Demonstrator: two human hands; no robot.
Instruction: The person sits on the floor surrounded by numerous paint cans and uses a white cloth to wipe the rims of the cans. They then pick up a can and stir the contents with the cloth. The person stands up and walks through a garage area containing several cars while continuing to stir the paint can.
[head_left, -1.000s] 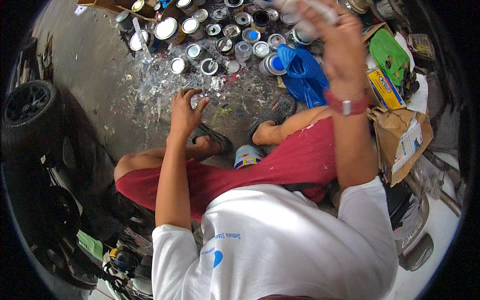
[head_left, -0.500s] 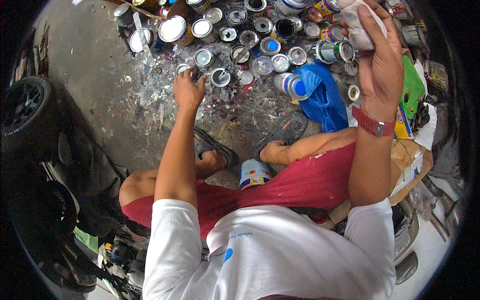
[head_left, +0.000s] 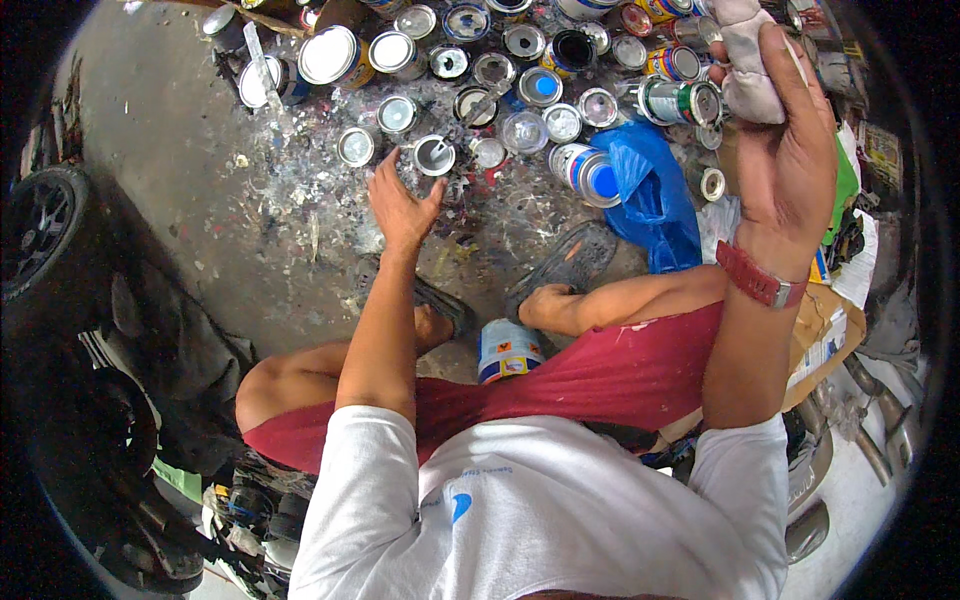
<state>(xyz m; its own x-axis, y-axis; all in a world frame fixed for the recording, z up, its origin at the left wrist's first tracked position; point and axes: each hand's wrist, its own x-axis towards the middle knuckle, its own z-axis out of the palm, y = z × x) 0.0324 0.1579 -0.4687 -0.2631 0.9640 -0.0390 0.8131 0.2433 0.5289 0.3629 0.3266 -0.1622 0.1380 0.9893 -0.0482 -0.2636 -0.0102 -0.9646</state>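
In the head view, the left hand [head_left: 403,208], its grip spread and empty, is nearer the small round metal can of grey paint [head_left: 431,160], upright on the stained grey floor [head_left: 180,210] just ahead and slightly rightward; the right hand [head_left: 797,180] clasps a bunched white cloth [head_left: 750,88], well apart.

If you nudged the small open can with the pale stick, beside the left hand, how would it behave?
The small open can would probably keep its shape, given its crisp round rim. It might spill if tipped, being lidless with grey contents showing. The pale stick could shift too, since it slants across the opening.
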